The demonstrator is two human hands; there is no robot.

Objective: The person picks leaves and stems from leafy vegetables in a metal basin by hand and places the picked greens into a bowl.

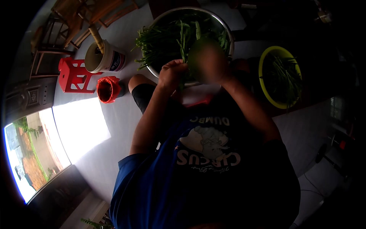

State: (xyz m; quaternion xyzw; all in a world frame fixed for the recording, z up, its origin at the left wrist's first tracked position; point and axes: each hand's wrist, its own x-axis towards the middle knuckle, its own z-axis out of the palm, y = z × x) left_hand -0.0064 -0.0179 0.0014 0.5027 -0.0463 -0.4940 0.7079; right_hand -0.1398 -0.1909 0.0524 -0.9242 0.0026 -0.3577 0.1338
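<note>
My left hand (173,73) is closed at the near rim of a large metal basin (231,32), its fingers pinching a leafy green stem (183,45) that stands up from between the hands. Close beside it on the right is my right hand (213,65), covered by a blurred patch, so its fingers and anything in them are hidden. Long-stemmed leafy greens (158,44), resembling water spinach, fill the basin, stems pointing left.
On the right, a yellow-green basket (262,78) holds more greens (286,76). To the left are a red plastic stool (70,76), a white bucket (114,61) with a bamboo pole (96,37), and a small bin with a red bag (108,82). Wooden chairs (65,23) stand behind.
</note>
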